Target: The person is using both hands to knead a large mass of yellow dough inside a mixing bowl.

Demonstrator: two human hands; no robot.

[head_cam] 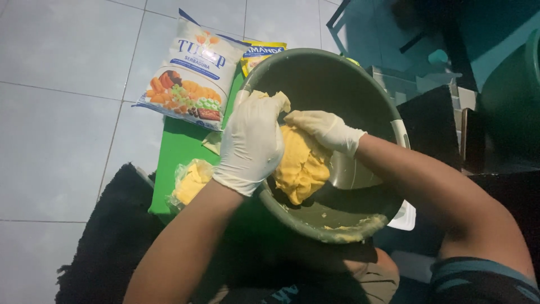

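A dark green round bowl [337, 73] sits tilted toward me, with a big lump of yellow dough [301, 166] inside it. Both my hands wear white gloves. My left hand [253, 143] reaches over the near-left rim and presses its fingers into the top of the dough. From the right, my right hand [326, 129] grips the upper part of the same lump. Smears of dough cling to the bowl's lower rim.
A green board [183, 149] lies left of the bowl, holding a clear wrapper with yellow fat [191, 181]. A white flour bag [194, 73] and a yellow packet [260, 52] lie beyond it on the grey tiled floor. A black mat [112, 236] spreads lower left.
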